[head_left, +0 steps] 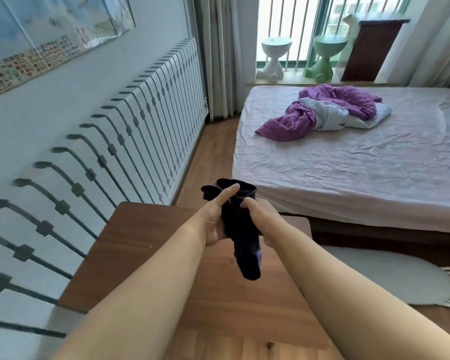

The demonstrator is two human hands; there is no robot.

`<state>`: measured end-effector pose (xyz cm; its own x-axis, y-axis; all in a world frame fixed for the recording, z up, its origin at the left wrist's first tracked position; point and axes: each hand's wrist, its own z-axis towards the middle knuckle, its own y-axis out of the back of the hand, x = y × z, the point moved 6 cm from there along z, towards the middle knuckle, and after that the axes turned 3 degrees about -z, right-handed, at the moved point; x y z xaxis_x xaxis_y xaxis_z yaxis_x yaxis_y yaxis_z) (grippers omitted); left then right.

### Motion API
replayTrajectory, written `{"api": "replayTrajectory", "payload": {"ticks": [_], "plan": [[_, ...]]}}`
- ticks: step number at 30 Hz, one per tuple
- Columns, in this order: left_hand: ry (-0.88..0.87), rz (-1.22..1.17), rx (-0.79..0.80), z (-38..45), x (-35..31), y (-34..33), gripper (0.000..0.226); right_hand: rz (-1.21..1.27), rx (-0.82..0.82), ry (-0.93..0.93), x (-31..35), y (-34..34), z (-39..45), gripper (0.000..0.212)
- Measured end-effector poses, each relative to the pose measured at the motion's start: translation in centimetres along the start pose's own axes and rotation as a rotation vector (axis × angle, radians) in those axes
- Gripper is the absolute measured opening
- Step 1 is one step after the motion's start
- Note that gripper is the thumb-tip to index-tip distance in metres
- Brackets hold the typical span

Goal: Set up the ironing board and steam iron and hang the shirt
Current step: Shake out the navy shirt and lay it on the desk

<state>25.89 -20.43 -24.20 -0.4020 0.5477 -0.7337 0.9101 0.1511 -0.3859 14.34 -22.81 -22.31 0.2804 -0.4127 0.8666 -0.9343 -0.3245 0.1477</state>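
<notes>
Forearms: both bare, entering from 6 o'clock and converging at centre frame.
Left hand [213, 224]: holds the left side of the cloth; index finger extended straight toward 1 o'clock along the fabric, the other fingers hidden behind it.
Right hand [260, 216]: fingers curled, pinching the cloth's upper edge from the right.
Cloth [240, 229]: small dark navy garment, bunched; open end up between the hands, lower end hanging free toward 6 o'clock above the table. Whether it is the shirt cannot be told.
Table [146, 245]: brown wood top, beneath the hands, its left edge beside the radiator.
Rug [390, 276]: pale oval on the wood floor, at 4 o'clock.
Radiator [146, 120]: white slatted cover along the wall, 9 to 11 o'clock.
Bed [361, 172]: pink sheet, at 2 o'clock.
Blanket [322, 113]: purple and white, crumpled on the bed.
Stools [276, 50]: one white, one green, at the window, 1 o'clock.
</notes>
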Motion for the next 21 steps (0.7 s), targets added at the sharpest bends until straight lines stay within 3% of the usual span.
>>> {"api": "replayTrajectory", "payload": {"ticks": [4, 9, 16, 21], "plan": [[-0.018, -0.066, -0.224, 1.2, -0.6, 3.3, 0.044, 0.091, -0.071, -0.041, 0.4, -1.3, -0.2, 0.017], [-0.019, -0.212, -0.246, 1.8, -0.5, 5.9, 0.024, 0.129, -0.162, -0.057, -0.2, -2.7, -0.4, 0.017], [0.057, -0.232, -0.203, 1.4, -0.1, 7.4, 0.043, 0.23, -0.268, -0.08, -1.8, -3.2, -1.1, 0.017], [0.118, -0.215, -0.2, 1.4, 0.6, 6.6, 0.05, 0.416, -0.337, -0.196, -3.2, -2.5, -1.4, 0.016]]}}
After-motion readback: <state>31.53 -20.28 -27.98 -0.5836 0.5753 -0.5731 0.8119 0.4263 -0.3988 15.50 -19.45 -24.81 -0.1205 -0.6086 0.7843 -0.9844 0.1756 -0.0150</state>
